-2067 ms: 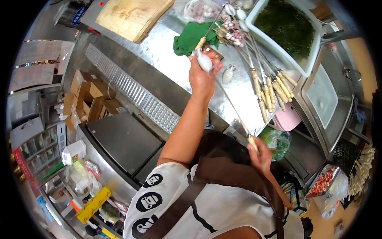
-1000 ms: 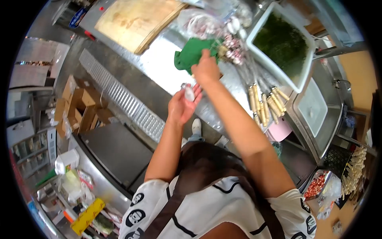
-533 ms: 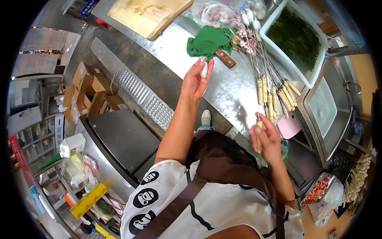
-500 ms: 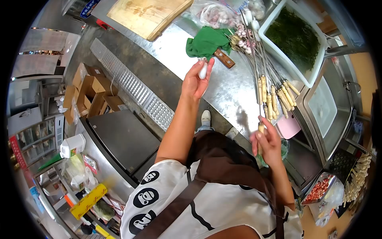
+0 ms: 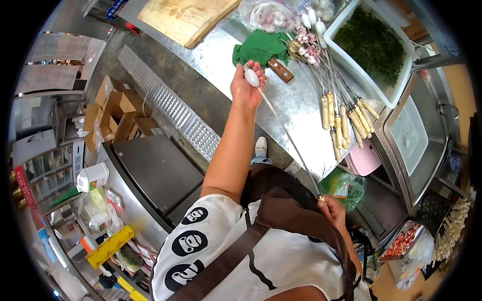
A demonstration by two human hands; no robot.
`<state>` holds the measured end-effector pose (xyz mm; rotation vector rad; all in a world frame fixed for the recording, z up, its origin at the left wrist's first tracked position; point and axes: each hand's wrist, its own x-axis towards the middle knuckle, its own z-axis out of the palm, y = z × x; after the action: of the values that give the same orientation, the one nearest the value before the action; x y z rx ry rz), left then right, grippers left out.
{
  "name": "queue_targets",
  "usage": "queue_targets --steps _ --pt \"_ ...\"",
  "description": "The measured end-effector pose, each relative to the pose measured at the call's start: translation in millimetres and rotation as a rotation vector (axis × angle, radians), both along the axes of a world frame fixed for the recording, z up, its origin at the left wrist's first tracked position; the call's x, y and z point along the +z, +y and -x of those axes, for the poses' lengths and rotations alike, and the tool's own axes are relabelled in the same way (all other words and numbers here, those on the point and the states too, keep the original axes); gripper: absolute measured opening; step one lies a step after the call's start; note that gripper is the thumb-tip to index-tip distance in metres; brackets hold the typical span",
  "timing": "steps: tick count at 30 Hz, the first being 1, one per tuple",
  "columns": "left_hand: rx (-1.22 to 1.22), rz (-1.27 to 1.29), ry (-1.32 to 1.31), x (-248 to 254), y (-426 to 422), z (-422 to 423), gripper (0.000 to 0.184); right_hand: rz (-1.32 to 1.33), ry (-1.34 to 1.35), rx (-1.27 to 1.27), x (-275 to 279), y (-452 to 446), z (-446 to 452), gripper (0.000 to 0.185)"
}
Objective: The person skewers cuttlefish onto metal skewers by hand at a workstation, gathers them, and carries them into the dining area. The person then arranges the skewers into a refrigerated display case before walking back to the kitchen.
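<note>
My left hand (image 5: 247, 88) is raised beside the green cloth, its fingers curled around a small white squid-like piece (image 5: 251, 78). A long metal skewer (image 5: 290, 138) runs from that piece down to my right hand (image 5: 331, 210), whose fingers are closed on the skewer's wooden handle (image 5: 320, 198). On the steel table (image 5: 281, 118) lie the green cloth (image 5: 261, 46) and a brown wooden handle (image 5: 280, 70) partly under it. Several wooden-handled skewers (image 5: 343, 120) lie at the right, with pinkish pieces (image 5: 309, 47) and white pieces (image 5: 320, 27) at their far ends.
A wooden board (image 5: 183, 20) lies at the table's far left. Behind the skewers is a white tub (image 5: 331, 37) of greens in water, with a sink (image 5: 434, 150) beyond. A pink container (image 5: 362, 158) and green plastic bag (image 5: 346, 188) are near the right edge; cardboard boxes (image 5: 118, 113) stand left.
My right hand has moved down toward my body with a skewer, which now reaches the white piece in my left hand. The left hand has moved slightly up and its palm shows more.
</note>
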<state>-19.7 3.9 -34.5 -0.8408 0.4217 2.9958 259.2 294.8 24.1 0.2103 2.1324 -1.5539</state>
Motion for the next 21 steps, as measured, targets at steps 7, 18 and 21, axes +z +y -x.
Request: queue_targets --steps 7,18,21 --pt "-0.055 0.075 0.134 -9.2 -1.9 -3.6 0.037 0.035 -0.131 -0.007 3.6 -1.6 5.3 0.020" --pt "-0.032 0.101 0.098 -4.1 2.1 -4.7 0.037 0.052 -0.178 0.041 4.0 -1.2 10.2 0.020" --pt "-0.036 0.152 0.096 -4.0 3.6 -5.3 0.037 0.052 -0.194 0.033 3.1 -2.3 10.6 0.021"
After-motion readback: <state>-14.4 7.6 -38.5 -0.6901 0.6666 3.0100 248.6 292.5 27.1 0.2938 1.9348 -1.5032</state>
